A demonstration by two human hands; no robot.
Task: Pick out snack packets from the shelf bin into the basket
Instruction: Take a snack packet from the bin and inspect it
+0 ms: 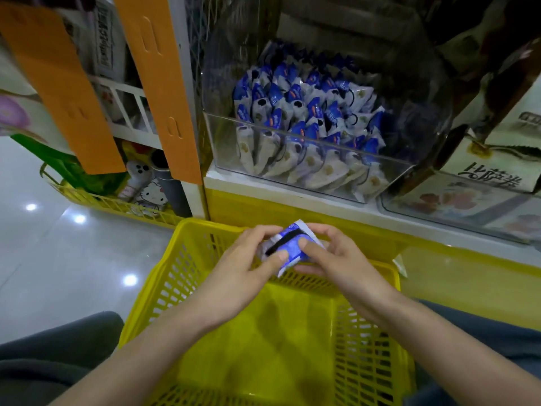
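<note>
Both hands are holding a blue-and-white snack packet [289,247] in the air, just above the far rim of the yellow basket [164,276]. The left hand [248,259] is gripping it from the left, thumb lying across the blue face and fingers curled over the top edge. The right hand [333,253] is pinching it from the right, thumb pressing on the front and fingers wrapping underneath. So each grip is closing on the same packet, and neither is spread. A black band is running diagonally across the packet. The picture is soft there, so it could be 1 packet or a small banded bundle.

Above and behind the hands, the clear shelf bin [219,148] is sitting on a white shelf ledge [263,183]. It is holding many more blue-and-white packets [307,112], standing packed in rows and leaning toward the front wall. The basket is sitting below the ledge, between the person's knees, and its yellow bottom is showing bare.

To the right, a second clear bin [424,213] is holding pale printed bags. To the left, 2 orange strips [158,83] are hanging in front of a white rack, and another yellow basket [102,200] is resting on the glossy floor [58,259].
</note>
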